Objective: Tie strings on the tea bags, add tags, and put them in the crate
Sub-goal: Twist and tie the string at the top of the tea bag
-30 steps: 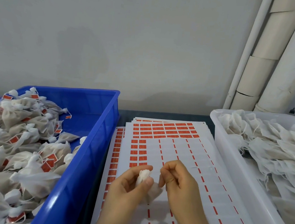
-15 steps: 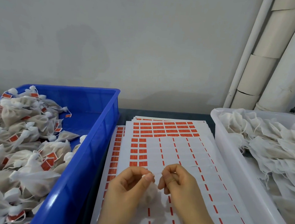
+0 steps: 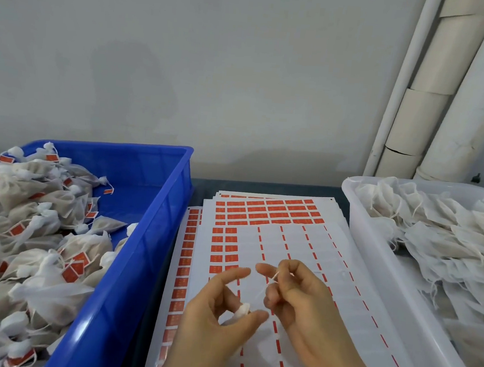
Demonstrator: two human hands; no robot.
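Tabletop spread with tag sheets [image 3: 302, 247] beside blue crate [image 3: 154, 234]; tea bag [image 3: 242, 310] is pinched at its neck by left hand [image 3: 217, 318]; string [image 3: 263, 290] is pinched by right hand [image 3: 306, 303], held clear, apparently for knotting.

The right hand [image 3: 297, 302] now sits higher and apart from the left hand [image 3: 217, 313], drawing the string [image 3: 265, 288] taut between them. The left forefinger, curled before, stretches out, and the tea bag [image 3: 242, 310] sits lower, pinched at its gathered top.

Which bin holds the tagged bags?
The blue crate on the left: its tied tea bags carry red tags. The white bin on the right holds untagged bags.
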